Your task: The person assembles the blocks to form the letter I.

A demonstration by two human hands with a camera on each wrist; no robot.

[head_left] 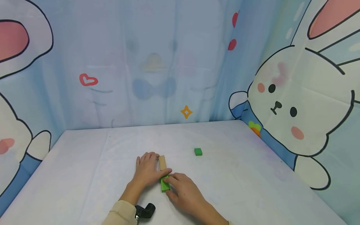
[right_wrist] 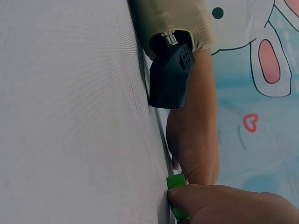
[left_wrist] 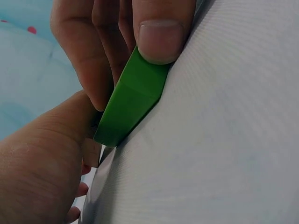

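Note:
A plain wooden block [head_left: 162, 163] and a green block [head_left: 165, 187] lie end to end in a line on the white table. The left hand [head_left: 147, 170] holds the wooden block, its fingers by the far end and its thumb across the near part. Close beside it, the right hand [head_left: 187, 193] pinches the green block between thumb and fingers. In the left wrist view the right thumb [left_wrist: 161, 39] presses the near end of the green block [left_wrist: 133, 95]. The right wrist view shows only part of the green block [right_wrist: 176, 181]; the hands hide where the two blocks meet.
A small green block [head_left: 198, 152] sits apart, farther back and to the right on the white table [head_left: 239, 175]. A black wrist camera [head_left: 145, 211] juts from the left sleeve [head_left: 121, 214]. Curtains [head_left: 152, 62] printed with cartoon rabbits hang behind and beside the table.

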